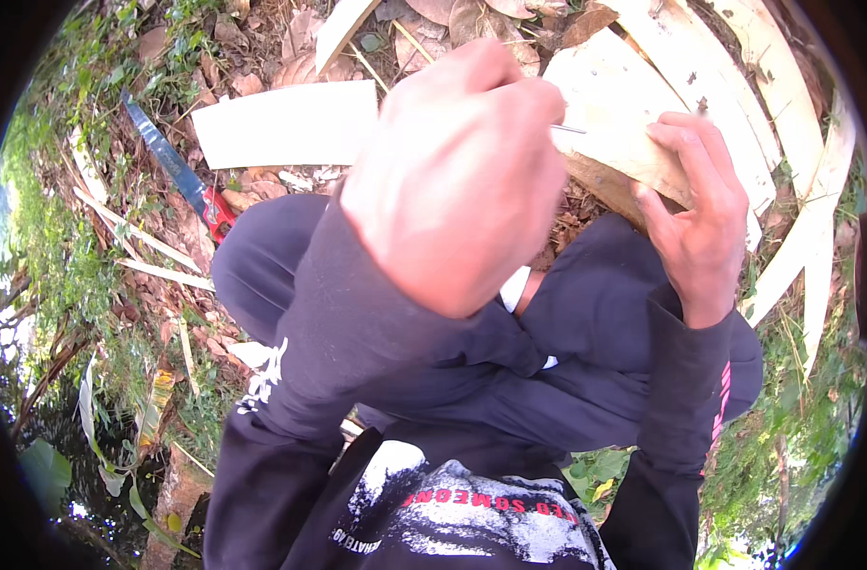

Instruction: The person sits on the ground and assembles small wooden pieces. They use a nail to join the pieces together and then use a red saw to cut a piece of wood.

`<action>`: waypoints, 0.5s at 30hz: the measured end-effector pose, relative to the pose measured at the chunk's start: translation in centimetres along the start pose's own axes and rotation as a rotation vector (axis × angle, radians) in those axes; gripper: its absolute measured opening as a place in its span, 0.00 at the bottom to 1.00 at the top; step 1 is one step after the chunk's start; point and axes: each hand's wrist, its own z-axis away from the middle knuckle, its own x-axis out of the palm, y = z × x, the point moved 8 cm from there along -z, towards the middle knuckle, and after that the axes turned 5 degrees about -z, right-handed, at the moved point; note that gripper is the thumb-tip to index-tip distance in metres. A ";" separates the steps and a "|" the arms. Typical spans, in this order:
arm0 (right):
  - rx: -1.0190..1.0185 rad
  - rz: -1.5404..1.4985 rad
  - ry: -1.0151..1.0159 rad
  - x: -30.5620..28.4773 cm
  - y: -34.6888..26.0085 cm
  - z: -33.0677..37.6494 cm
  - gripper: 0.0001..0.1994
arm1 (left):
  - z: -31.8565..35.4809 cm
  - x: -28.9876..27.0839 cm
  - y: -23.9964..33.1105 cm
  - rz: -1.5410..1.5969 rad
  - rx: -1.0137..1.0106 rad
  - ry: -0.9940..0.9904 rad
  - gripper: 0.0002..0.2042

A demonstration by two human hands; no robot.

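My left hand [462,180] is closed in a fist, slightly smeared by motion, above the near middle of the ground. From its right side sticks out the tip of a thin metal tool [570,129]; the rest is hidden inside the fist. That tip is over or against a broad pale piece of wood or bark [609,90]; contact is unclear. At the piece's near right edge, my right hand [704,209] grips it, fingers on top and thumb at the near side. A flat, pale rectangular piece [281,123] lies to the left, partly behind my left hand.
A saw-like tool with a blue blade [167,152] and red handle [219,215] lies at the left beside my knee. Long pale strips [785,114] curve along the right. Dry leaves [300,38] and green plants [63,218] surround my folded legs [585,361].
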 end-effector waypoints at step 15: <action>0.048 0.029 -0.054 0.2 -0.1 -0.4 0.20 | -2.8 3.8 -0.8 0.207 0.078 0.054 0.04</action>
